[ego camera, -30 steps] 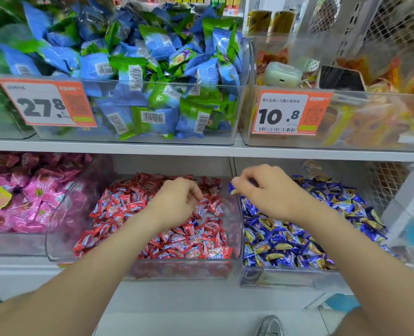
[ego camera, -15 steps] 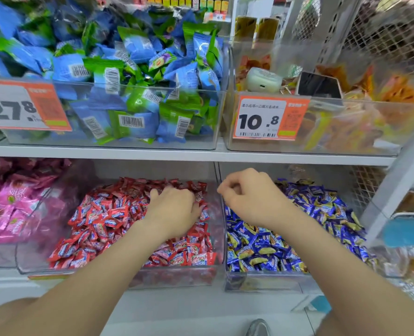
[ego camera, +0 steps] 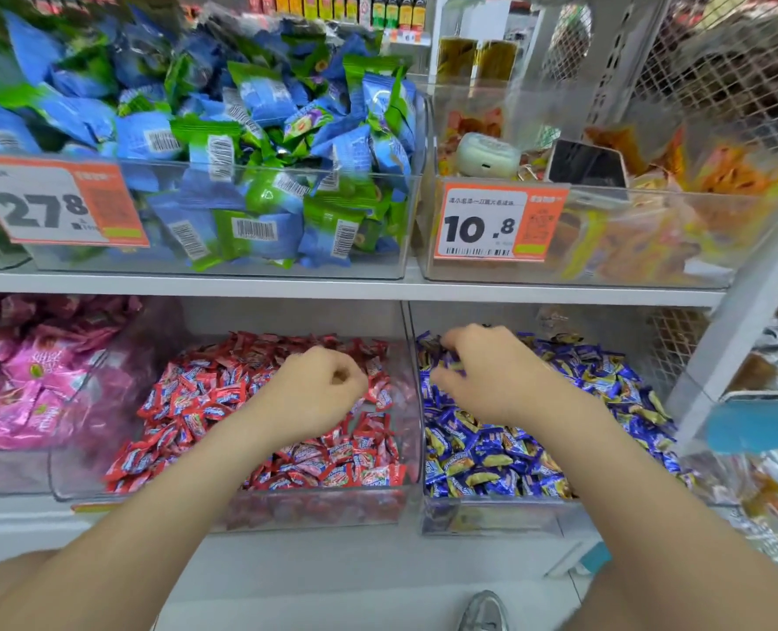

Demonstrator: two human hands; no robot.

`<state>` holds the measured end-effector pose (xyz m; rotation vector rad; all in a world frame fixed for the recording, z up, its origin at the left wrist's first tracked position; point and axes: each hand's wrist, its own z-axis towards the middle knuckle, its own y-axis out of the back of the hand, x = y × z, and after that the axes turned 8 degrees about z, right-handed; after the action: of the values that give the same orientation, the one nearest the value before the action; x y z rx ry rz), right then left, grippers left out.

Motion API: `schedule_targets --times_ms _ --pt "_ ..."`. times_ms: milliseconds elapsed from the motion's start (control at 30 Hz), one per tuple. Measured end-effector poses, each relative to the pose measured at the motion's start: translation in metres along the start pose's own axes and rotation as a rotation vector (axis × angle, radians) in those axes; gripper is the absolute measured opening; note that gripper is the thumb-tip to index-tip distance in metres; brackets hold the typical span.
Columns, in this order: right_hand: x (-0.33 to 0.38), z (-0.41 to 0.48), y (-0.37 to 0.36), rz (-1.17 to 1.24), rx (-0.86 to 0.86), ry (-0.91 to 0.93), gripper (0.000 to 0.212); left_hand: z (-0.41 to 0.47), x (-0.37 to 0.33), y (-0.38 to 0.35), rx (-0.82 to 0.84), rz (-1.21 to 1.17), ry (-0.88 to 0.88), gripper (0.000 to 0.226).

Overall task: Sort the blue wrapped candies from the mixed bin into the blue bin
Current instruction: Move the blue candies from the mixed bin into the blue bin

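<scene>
A clear bin (ego camera: 241,510) on the lower shelf holds red wrapped candies (ego camera: 196,403). To its right, a second clear bin (ego camera: 492,519) is full of blue wrapped candies (ego camera: 514,466). My left hand (ego camera: 319,389) hovers over the red candies as a loose fist; nothing shows inside it. My right hand (ego camera: 482,371) reaches over the back left of the blue bin. Its curled fingertips pinch a blue candy just above the pile.
A bin of pink packets (ego camera: 36,380) stands to the left. The upper shelf (ego camera: 332,286) overhangs both hands and carries a bin of blue-green packs (ego camera: 241,175) and one holding a phone (ego camera: 587,166). A wire rack (ego camera: 719,84) closes the right side.
My right hand has moved right from the divider, deeper over the blue bin, and lowered onto the pile. The left hand has closed into a fist above the red candies.
</scene>
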<state>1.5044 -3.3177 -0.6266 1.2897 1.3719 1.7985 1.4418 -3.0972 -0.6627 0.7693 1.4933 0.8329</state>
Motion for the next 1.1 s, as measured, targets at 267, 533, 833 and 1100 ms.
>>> schedule_targets --times_ms 267,533,833,1100 --pt "0.095 -0.005 -0.064 0.08 0.059 0.289 0.023 0.019 0.085 0.023 0.098 0.707 0.127 0.056" --pt "0.127 0.077 -0.136 -0.049 0.276 0.046 0.085 0.016 0.118 0.033 0.387 0.548 0.124 0.082" --pt "0.14 0.094 -0.144 -0.223 0.737 0.116 0.083 0.004 0.124 0.05 0.051 0.522 0.268 0.04" --pt "0.13 0.051 -0.114 -0.174 0.838 0.114 0.074 0.016 0.142 0.038 0.325 0.448 0.369 0.065"
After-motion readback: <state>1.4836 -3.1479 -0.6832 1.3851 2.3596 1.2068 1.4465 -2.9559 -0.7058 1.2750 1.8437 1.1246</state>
